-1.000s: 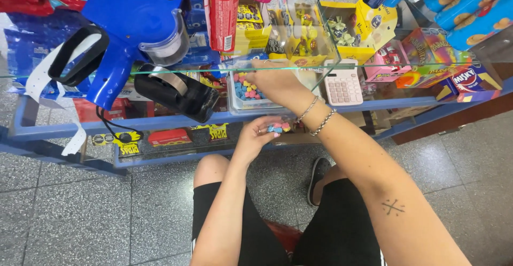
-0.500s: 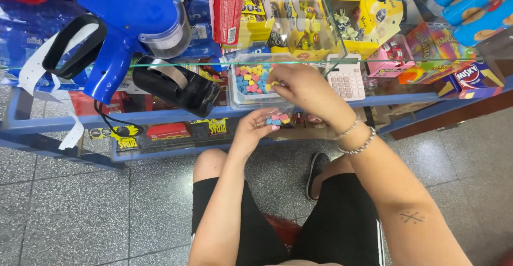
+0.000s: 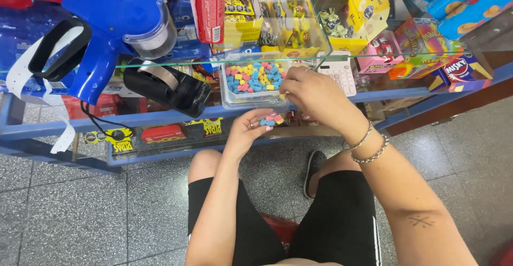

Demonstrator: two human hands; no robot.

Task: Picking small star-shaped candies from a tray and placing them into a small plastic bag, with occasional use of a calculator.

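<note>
Left hand (image 3: 251, 131) cupped palm-up just below the counter edge, a small heap of candies (image 3: 271, 120) in pink, blue and yellow lying in the palm. Right hand (image 3: 315, 92) hovers above and beside it at the near rim of the clear tray (image 3: 231, 96), fingers curled together as if pinching a piece or two; what they grip is hidden by the knuckles, so cannot tell. Two bracelets (image 3: 367, 145) on the right wrist. Tray sits on the glass counter (image 3: 406, 56), filled with the same coloured candies. Judged step: gathering pieces from tray into the cupped palm, partway done, palm not yet full. The next move would call for a short, low carry over the tray rim and a release close above the palm so nothing bounces off onto the floor. Edges: the counter's glass lip runs right over the left hand; the tray's corner overhangs close to the right fingers. Black tape dispenser (image 3: 170, 87) stands just left of the tray, a white calculator (image 3: 341, 73) just right, so sideways room on the glass is tight. Open room lies below and toward the knees, over the grey tiled floor (image 3: 80, 212).
</note>
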